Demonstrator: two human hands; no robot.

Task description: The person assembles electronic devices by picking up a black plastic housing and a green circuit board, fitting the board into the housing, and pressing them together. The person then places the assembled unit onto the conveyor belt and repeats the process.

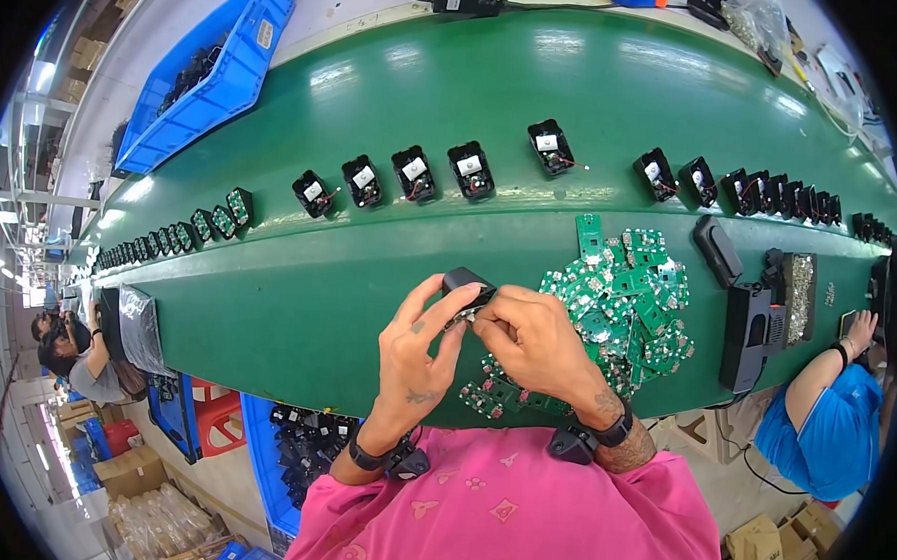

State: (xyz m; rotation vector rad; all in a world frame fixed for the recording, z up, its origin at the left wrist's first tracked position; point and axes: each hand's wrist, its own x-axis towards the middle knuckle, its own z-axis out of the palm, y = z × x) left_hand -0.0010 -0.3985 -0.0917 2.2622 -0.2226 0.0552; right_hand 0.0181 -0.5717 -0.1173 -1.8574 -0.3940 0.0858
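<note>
Near the front edge of the green bench, my left hand is closed around a small black plastic housing, tilted on its side. My right hand presses in from the other side, its thumb and fingers pinched at the housing's open side. A bit of something pale and shiny shows between the hands; what the right fingertips grip is hidden. Just right of my hands lies a loose heap of green circuit boards, with a smaller cluster of boards close to my right wrist.
Beyond my hands, several open black housings with white parts inside stand in a row. More housings with green boards line up at left. A blue crate sits far left, another blue bin below. At right are a black-grey device and a co-worker's arm.
</note>
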